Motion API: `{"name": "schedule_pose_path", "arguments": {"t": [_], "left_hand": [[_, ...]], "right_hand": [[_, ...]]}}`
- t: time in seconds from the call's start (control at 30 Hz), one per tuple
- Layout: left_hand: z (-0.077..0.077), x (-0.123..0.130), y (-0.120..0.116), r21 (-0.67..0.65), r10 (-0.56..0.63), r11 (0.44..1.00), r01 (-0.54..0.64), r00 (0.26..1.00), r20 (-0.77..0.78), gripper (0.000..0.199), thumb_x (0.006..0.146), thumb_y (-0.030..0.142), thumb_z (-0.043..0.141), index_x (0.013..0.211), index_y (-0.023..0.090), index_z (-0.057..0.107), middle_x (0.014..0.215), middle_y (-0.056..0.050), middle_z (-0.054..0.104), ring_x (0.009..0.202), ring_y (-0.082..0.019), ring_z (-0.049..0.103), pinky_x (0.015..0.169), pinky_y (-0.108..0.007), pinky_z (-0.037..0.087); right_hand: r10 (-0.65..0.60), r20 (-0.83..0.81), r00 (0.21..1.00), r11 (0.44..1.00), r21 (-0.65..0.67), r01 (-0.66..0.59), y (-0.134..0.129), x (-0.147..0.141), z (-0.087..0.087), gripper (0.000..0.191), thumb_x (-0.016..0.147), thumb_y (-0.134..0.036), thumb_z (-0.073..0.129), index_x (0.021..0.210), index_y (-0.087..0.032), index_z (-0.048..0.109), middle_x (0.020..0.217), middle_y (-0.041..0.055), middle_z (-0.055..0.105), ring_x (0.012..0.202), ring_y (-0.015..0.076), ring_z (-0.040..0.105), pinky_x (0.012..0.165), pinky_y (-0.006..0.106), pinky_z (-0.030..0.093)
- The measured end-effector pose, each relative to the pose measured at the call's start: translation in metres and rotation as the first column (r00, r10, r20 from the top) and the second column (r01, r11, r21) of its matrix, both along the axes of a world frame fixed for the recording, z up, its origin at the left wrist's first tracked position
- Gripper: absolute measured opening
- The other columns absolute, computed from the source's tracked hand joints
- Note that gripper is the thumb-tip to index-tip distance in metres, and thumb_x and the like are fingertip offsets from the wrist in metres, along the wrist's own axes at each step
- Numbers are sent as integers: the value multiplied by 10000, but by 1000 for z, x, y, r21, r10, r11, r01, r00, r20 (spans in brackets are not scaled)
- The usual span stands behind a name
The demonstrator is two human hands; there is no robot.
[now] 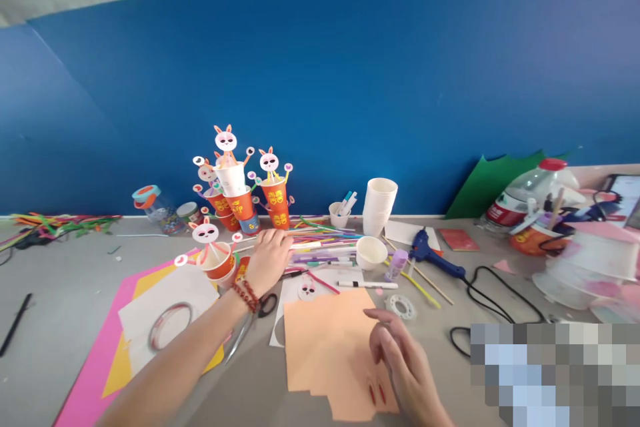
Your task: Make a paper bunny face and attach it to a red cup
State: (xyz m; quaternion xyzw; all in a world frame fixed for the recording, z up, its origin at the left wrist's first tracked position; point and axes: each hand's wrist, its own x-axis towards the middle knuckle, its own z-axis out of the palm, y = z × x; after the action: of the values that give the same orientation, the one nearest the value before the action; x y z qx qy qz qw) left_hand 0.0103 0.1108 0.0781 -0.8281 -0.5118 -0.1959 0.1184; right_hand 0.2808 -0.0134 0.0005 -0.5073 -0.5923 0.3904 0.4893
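Two hands out: left hand point(271, 257) at the pipe cleaners point(340, 237), grip can't be told; right hand point(403, 353) over peach paper point(320, 340), loosely open, fingers part-curled.

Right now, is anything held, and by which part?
Nothing shows in the right hand over light-orange paper; whether the left hand, fingertips hidden, holds anything cannot be told.

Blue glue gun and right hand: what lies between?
In the head view, from right hand to glue gun: a white ring, a yellow pipe cleaner, then a wooden stick.
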Motion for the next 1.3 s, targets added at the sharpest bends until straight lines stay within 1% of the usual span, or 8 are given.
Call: {"name": "schedule_pose_path", "arguments": {"t": [0.1, 0.2, 0.37, 0.47, 0.63, 0.87, 1.07, 1.3], "left_hand": [[-3, 8, -5, -18, -18, 1000, 18, 1000, -11, 281, 934, 258, 544, 1199, 173, 584, 1236, -144, 575, 1215, -314, 465, 1035, -510, 352], [-10, 17, -35, -107, -138, 985, 138, 990, 10, 311, 966, 338, 497, 1226, 190, 583, 1291, -119, 562, 1255, -296, 442, 1079, -501, 327], [-33, 19, -99, -383, -444, 815, 435, 893, 70, 692, 833, 669, 563, 1351, 214, 494, 1388, -133, 524, 1302, -323, 432, 1140, -566, 242], [-47, 14, -120, -503, -498, 746, 437, 867, 16, 906, 767, 677, 635, 1466, 185, 337, 1472, -175, 439, 1352, -356, 387, 1140, -603, 235], [-49, 11, -126, -563, -433, 766, 312, 896, -93, 729, 835, 440, 635, 1456, 183, 351, 1506, -160, 403, 1364, -329, 385, 1110, -507, 351], [-40, 27, -125, -523, -506, 792, 316, 820, -269, 569, 868, 283, 547, 1367, 44, 413, 1399, -255, 472, 1295, -356, 441, 931, -470, 505], [-40, 15, -114, -508, -625, 726, 463, 752, -208, 239, 888, 212, 544, 1110, 127, 565, 1136, -144, 647, 1073, -248, 603, 856, -337, 541], [-27, -1, -116, -351, -548, 806, 478, 825, -135, 126, 917, 154, 487, 996, 142, 584, 977, -81, 696, 882, -194, 670, 738, -299, 571]], "right_hand": [[-64, 59, 996, 998, -11, 65, 4, 5, 3, 366, 967, -505, 421, 1048, -206, 616, 595, -9, 519, 556, 199, 545, 562, 300, 422], [-81, 50, 995, 996, -24, 82, 8, 11, 7, 311, 971, -464, 447, 979, -201, 613, 626, -12, 512, 585, 180, 534, 586, 286, 416], [-87, 70, 994, 996, 8, 86, 12, 16, 10, 273, 982, -403, 448, 857, -203, 586, 645, -13, 504, 620, 163, 512, 609, 270, 402], [-76, 89, 993, 997, 16, 75, 12, 15, 10, 260, 975, -388, 456, 847, -202, 584, 661, -7, 522, 636, 166, 519, 601, 264, 400], [-26, 161, 987, 1000, -3, 27, 14, 14, 9, 272, 967, -402, 455, 823, -202, 572, 664, -2, 526, 622, 171, 517, 568, 265, 383], [19, 225, 974, 999, -33, -12, 16, 16, 5, 273, 959, -427, 462, 834, -212, 575, 669, 2, 551, 623, 187, 542, 578, 281, 400], [-30, 245, 969, 999, -5, 32, 18, 19, 4, 283, 952, -444, 466, 841, -216, 593, 674, 10, 584, 605, 189, 550, 576, 290, 417], [-88, 184, 979, 995, -24, 94, 20, 23, 4, 331, 937, -504, 482, 857, -216, 622, 692, 25, 618, 574, 180, 538, 561, 301, 433]]}}
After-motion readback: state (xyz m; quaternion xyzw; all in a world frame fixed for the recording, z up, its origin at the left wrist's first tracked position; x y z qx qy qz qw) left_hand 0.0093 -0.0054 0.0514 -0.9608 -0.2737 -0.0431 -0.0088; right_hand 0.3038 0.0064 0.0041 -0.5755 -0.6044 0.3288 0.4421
